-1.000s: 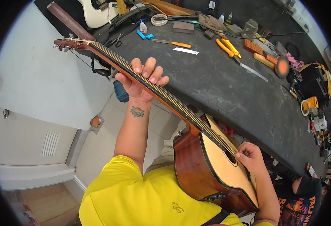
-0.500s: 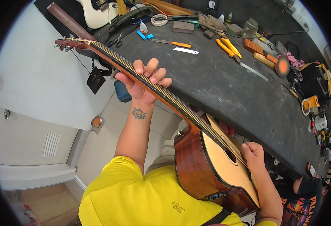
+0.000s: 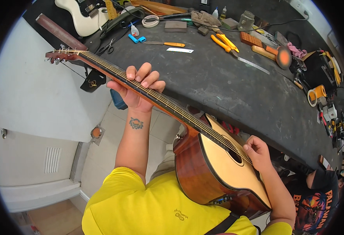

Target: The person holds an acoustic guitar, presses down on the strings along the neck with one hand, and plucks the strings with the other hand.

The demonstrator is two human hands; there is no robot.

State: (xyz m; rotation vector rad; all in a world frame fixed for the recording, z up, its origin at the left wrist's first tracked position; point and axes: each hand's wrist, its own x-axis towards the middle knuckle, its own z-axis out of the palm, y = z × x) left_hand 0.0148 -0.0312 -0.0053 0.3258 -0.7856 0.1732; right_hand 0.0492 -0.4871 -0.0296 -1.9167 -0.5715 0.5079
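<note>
An acoustic guitar [image 3: 195, 168] with a pale top and glossy reddish-brown sides rests against my body. Its neck slants up to the left, ending in the headstock [image 3: 58, 56]. My left hand [image 3: 137, 96] is wrapped round the neck, thumb on the near side and fingers curled over the strings. Past the soundhole [image 3: 234, 156], my right hand [image 3: 259, 152] is closed over the strings, thumb against bent fingers. Whether a small thing is pinched there I cannot make out. A black strap [image 3: 223, 224] crosses my yellow shirt beside the guitar's lower side.
Beyond the neck stands a dark workbench [image 3: 219, 84] bearing orange-handled pliers [image 3: 225, 42], a knife [image 3: 173, 44], a steel ruler [image 3: 253, 65], scissors [image 3: 107, 47] and a white guitar body [image 3: 80, 17]. Another person's black shirt [image 3: 317, 199] shows at lower right. A white door [image 3: 31, 152] is on the left.
The view has shifted a little, and the headstock sits slightly lower and further left in it. My right hand has moved slightly up by the strings. My left hand keeps its grip.
</note>
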